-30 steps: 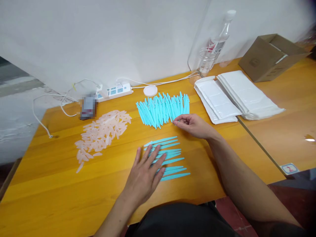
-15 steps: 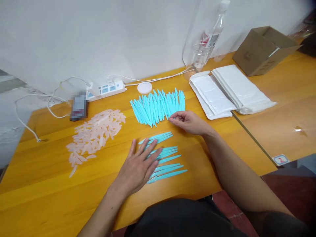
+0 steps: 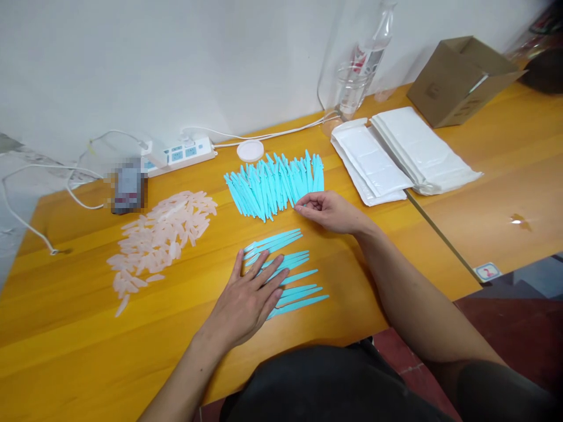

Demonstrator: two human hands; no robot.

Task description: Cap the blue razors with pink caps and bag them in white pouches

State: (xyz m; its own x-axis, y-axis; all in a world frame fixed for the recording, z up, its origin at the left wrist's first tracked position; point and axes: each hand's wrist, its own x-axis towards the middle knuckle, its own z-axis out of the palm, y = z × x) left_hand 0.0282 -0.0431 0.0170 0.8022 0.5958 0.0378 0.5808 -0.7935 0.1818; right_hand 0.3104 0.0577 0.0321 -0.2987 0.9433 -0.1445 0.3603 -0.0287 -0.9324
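My left hand point(image 3: 248, 296) lies flat with its fingers spread over a loose row of slim turquoise eyebrow razors point(image 3: 303, 292), hiding their left ends. These razors lie side by side in small groups, tapered handle ends to the right. Beyond them, more turquoise eyebrow razors point(image 3: 264, 190) are heaped in a wide band. At the band's near right edge, my right hand point(image 3: 329, 211) has its fingers curled, thumb and forefinger pinched on the end of one razor. To the left lies a spread of small pale pink translucent pieces point(image 3: 165, 231), touched by neither hand.
Behind the heap stand a round white lid point(image 3: 250, 151) and a power strip point(image 3: 191, 152) with cables. A blurred-out dark object point(image 3: 128, 186) sits beside it. At the right are white packets point(image 3: 369, 167), a clear bottle point(image 3: 373, 55) and an open cardboard box point(image 3: 457, 82).
The whole view has shifted slightly, so things appear a little further left and higher. The left hand sits slightly lower across the row, baring more of the farthest razors. My right hand keeps its place.
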